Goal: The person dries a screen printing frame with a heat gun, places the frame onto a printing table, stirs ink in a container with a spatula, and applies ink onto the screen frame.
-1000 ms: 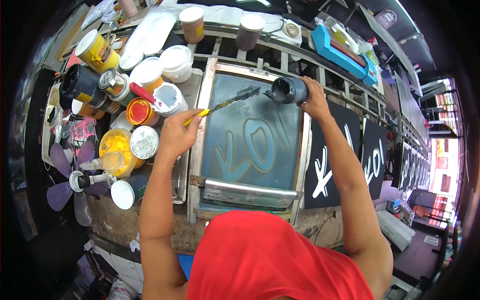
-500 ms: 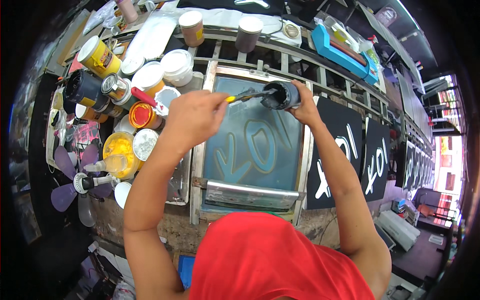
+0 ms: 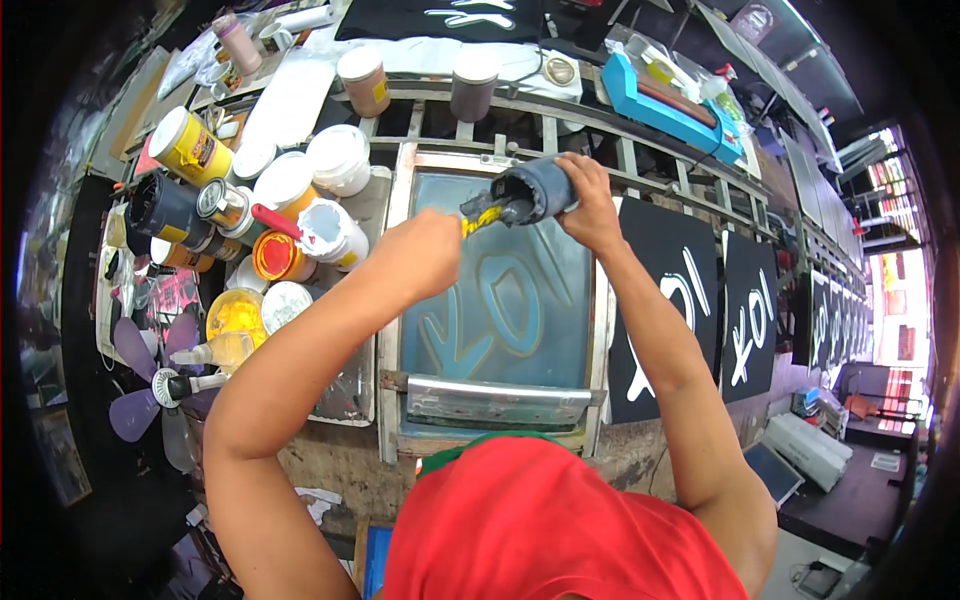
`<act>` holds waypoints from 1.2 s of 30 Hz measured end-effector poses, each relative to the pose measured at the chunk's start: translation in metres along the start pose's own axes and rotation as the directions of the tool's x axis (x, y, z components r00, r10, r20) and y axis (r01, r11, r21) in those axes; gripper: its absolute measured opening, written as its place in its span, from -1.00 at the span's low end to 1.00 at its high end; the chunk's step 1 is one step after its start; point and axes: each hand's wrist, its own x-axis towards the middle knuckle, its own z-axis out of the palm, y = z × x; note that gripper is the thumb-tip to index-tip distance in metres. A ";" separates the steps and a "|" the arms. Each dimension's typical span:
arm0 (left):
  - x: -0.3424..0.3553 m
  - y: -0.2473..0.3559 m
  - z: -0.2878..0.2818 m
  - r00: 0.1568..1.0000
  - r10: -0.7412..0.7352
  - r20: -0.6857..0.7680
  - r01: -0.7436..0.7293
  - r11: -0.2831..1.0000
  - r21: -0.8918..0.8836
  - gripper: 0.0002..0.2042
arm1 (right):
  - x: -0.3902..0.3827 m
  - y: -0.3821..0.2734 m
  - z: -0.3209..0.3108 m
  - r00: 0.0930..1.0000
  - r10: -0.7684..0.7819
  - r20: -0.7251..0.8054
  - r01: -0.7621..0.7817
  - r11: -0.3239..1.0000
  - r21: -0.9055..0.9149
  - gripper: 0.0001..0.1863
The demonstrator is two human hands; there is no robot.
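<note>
My right hand (image 3: 592, 205) is wrapped round a dark tub (image 3: 545, 188) smeared with black ink, tipped on its side with its mouth toward the left. My left hand (image 3: 425, 255) is closed on a spatula with a yellow handle (image 3: 482, 218), which is coated in black at the tub's mouth. Black ink hides most of its blade. Both hands are above a screen-printing frame (image 3: 398, 330) whose blue-grey mesh (image 3: 440, 300) carries large lettering. Across the frame's near end lies a wide metal-handled squeegee (image 3: 500, 392).
Paint pots crowd the left side, among them a white pot (image 3: 335, 235) with a red-handled tool and an orange pot (image 3: 282, 256). A small fan (image 3: 165, 387) stands near them. Black printed sheets (image 3: 660, 300) lie at the right. Two lidded jars (image 3: 473, 85) stand beyond the frame.
My left hand has moved right and nearer to me, bringing the spatula close to the tub's mouth. The tub stays tipped in my right hand. The whole view has shifted slightly.
</note>
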 end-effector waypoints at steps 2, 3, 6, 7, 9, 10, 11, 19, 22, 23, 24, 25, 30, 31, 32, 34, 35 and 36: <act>0.002 -0.011 0.010 0.997 -0.042 0.063 0.049 0.991 -0.121 -0.75 | -0.007 -0.002 0.005 1.000 -0.009 0.000 0.009 1.000 0.001 -0.13; 0.003 -0.016 0.016 0.999 0.034 0.008 -0.032 0.975 -0.218 -0.76 | -0.011 -0.003 0.008 1.000 0.012 0.014 -0.012 1.000 -0.004 -0.14; 0.004 -0.019 0.037 0.982 -0.024 0.185 0.128 0.808 -0.576 -0.76 | -0.024 -0.002 0.012 0.998 0.046 0.049 -0.046 0.999 -0.006 -0.17; 0.004 -0.016 0.045 0.902 -0.072 0.426 0.389 0.566 -0.727 -0.76 | -0.027 -0.002 0.014 0.999 0.049 0.009 -0.049 0.999 0.007 -0.18; 0.003 -0.010 0.058 0.890 -0.074 0.450 0.433 0.446 -0.783 -0.74 | -0.031 0.000 0.016 0.998 0.047 -0.042 -0.046 0.999 0.015 -0.18; 0.003 -0.007 0.064 0.885 -0.052 0.463 0.456 0.300 -0.838 -0.73 | -0.032 0.002 0.017 0.998 0.042 -0.043 -0.042 0.999 0.013 -0.18; 0.002 -0.007 0.068 0.886 -0.036 0.462 0.453 0.276 -0.848 -0.69 | -0.033 0.004 0.016 0.998 0.050 -0.042 -0.050 0.999 0.006 -0.14; -0.002 -0.044 0.080 0.872 -0.023 0.488 0.488 -0.003 -0.873 -0.66 | -0.050 0.015 0.009 0.978 0.208 0.018 -0.208 0.978 -0.034 -0.02; -0.002 -0.061 0.079 0.869 0.033 0.494 0.496 -0.065 -0.866 -0.66 | -0.051 0.014 0.008 0.942 0.330 0.057 -0.327 0.943 -0.057 0.00; -0.003 -0.066 0.077 0.861 0.055 0.506 0.509 -0.099 -0.855 -0.66 | -0.051 0.014 0.007 0.930 0.358 0.082 -0.351 0.932 -0.087 0.00; -0.003 -0.071 0.075 0.858 0.089 0.506 0.513 -0.095 -0.853 -0.66 | -0.051 0.013 0.006 0.902 0.415 0.119 -0.400 0.907 -0.128 0.00; -0.003 -0.075 0.073 0.861 0.088 0.502 0.509 -0.139 -0.849 -0.66 | -0.051 0.014 0.005 0.914 0.392 0.102 -0.380 0.918 -0.114 0.00; 0.003 -0.093 0.067 0.886 -0.004 0.464 0.459 -0.138 -0.878 -0.68 | -0.049 0.023 -0.005 0.756 0.620 0.210 -0.574 0.782 -0.241 0.04; 0.008 -0.094 0.071 0.922 -0.132 0.364 0.374 0.058 -0.926 -0.70 | -0.048 0.025 -0.007 0.744 0.635 0.207 -0.584 0.769 -0.260 0.05; 0.013 -0.094 0.076 0.954 -0.228 0.197 0.256 0.266 -0.929 -0.71 | -0.047 0.027 -0.009 0.741 0.639 0.206 -0.589 0.766 -0.258 0.05; 0.024 -0.090 0.094 0.958 -0.284 -0.044 0.114 0.518 -0.848 -0.73 | -0.045 0.030 -0.014 0.712 0.682 0.169 -0.614 0.721 -0.322 0.05; 0.030 -0.086 0.104 0.906 -0.245 -0.346 -0.056 0.741 -0.669 -0.75 | -0.043 0.031 -0.017 0.712 0.686 0.149 -0.623 0.715 -0.318 0.06; 0.035 -0.082 0.115 0.911 -0.250 -0.328 -0.038 0.742 -0.670 -0.75 | -0.042 0.030 -0.019 0.715 0.684 0.146 -0.624 0.718 -0.310 0.06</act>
